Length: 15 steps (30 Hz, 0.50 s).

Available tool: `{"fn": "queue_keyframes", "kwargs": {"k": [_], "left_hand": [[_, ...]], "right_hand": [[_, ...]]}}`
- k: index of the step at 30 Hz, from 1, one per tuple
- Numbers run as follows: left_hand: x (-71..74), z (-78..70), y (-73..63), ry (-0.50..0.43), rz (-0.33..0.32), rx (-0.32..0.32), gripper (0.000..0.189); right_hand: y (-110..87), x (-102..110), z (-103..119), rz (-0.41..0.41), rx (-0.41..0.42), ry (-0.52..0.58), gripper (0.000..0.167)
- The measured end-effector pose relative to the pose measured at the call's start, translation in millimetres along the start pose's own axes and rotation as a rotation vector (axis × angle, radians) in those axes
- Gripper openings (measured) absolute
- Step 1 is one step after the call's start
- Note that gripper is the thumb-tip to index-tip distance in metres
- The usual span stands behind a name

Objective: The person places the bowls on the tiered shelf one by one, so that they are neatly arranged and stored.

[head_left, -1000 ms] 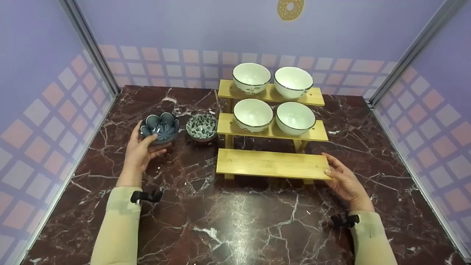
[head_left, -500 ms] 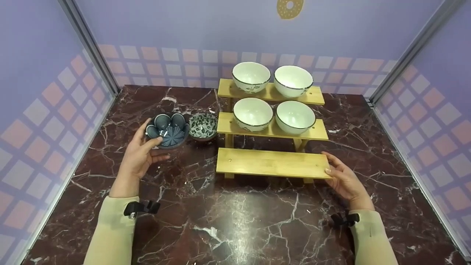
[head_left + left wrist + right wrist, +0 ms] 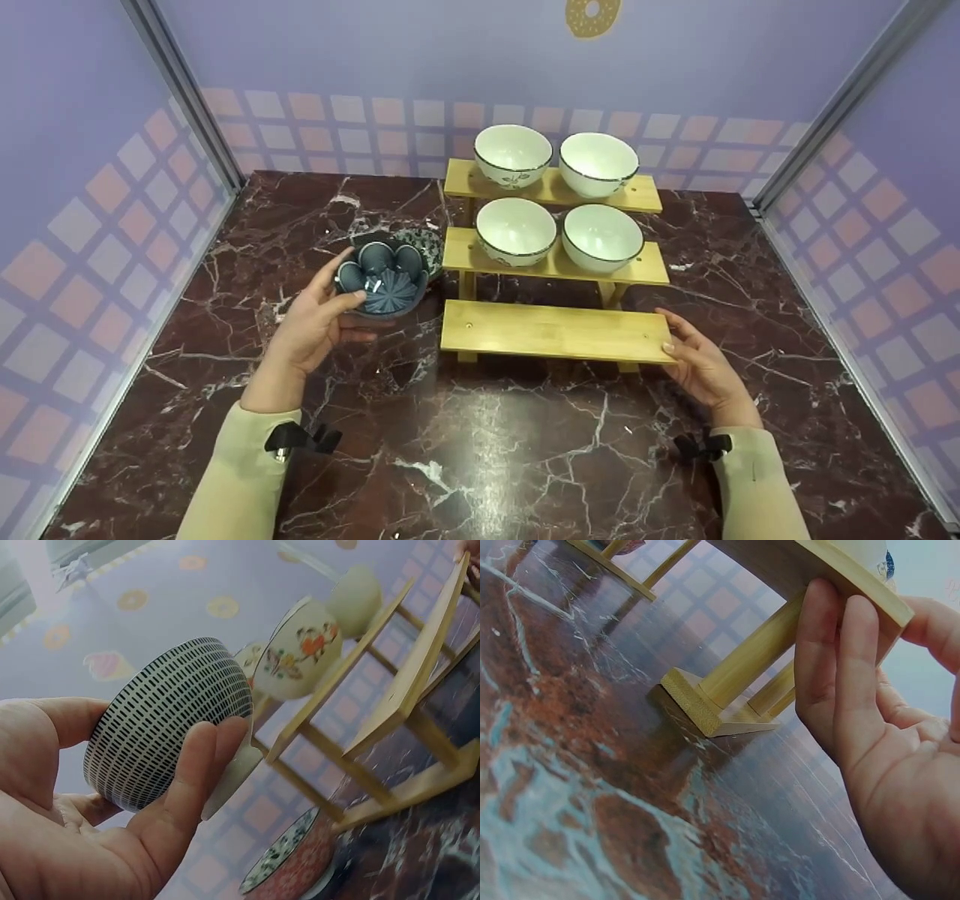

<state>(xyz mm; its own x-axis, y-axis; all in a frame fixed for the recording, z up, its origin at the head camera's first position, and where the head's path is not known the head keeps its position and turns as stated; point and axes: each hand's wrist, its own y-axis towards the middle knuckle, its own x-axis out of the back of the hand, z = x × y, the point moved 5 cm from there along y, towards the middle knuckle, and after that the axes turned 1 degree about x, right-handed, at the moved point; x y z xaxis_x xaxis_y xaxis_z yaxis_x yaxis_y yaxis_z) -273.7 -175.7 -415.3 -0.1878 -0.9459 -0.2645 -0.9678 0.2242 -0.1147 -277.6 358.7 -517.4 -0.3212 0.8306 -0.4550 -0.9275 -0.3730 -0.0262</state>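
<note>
My left hand (image 3: 311,326) holds a blue bowl (image 3: 391,289) with petal shapes inside, thumb at the inner rim and fingers beneath. In the left wrist view the bowl's outside (image 3: 165,724) shows rows of dark dashes, and it is raised and tilted. At the other side my right hand (image 3: 705,367) grips the right end of the lowest shelf (image 3: 555,330) of a stepped wooden stand. Its fingers (image 3: 855,652) lie against the shelf's underside in the right wrist view. The lowest shelf is bare.
Two white bowls stand on the top shelf (image 3: 461,180) and two on the middle shelf (image 3: 459,251). Left of the stand, a small dark-leaf-patterned bowl (image 3: 424,244) sits on the marble table (image 3: 525,457), partly hidden by the blue bowl. Purple walls (image 3: 337,52) enclose the back and sides.
My left hand has carried the blue bowl to the right and toward me, so it now overlaps the small patterned bowl. The right hand keeps its place on the shelf.
</note>
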Motion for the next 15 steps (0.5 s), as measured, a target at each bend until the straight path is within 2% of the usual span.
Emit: {"fn": "queue_keyframes", "kwargs": {"k": [15], "left_hand": [[-45.3, 17.7, 13.9, 0.02, 0.144, 0.044, 0.08]], "right_hand": [[0.1, 0.5, -0.2, -0.016, 0.001, -0.017, 0.055]]}}
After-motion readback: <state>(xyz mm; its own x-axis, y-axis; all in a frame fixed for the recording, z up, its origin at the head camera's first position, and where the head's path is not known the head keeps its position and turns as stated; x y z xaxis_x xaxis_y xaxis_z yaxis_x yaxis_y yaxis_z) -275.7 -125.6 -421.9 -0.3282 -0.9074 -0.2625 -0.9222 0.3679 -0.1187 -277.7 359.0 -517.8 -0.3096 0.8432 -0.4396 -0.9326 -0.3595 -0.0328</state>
